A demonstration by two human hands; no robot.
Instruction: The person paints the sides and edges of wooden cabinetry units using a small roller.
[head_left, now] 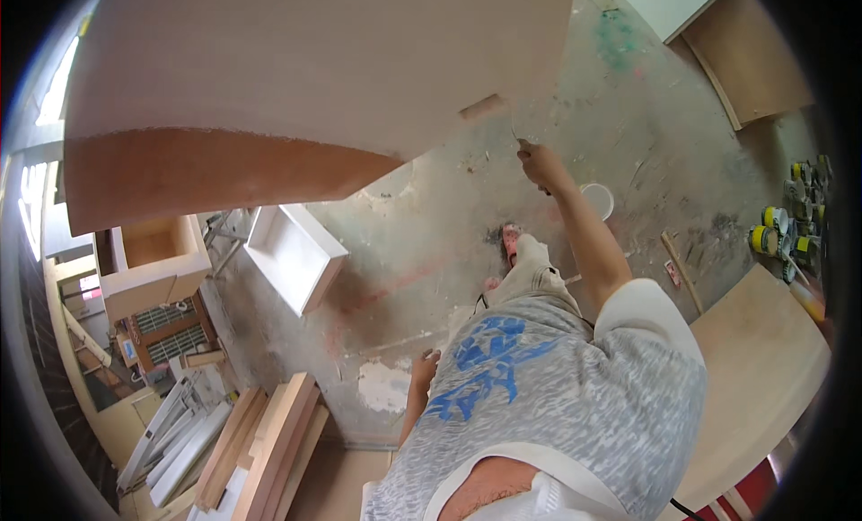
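Right hand — gripping 1 paint roller against part-coated wooden panel; left hand — at side, grip unclear.

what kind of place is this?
Likely a furniture or woodworking shop with painting: a large part-coated panel, stacked timber at lower left, and a cluster of cans at the right.

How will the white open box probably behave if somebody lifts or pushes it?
The white open box would probably stay stiff: its straight walls meet at corners. It may be light for its size, being hollow. Its flat sides suggest it would slide rather than roll.
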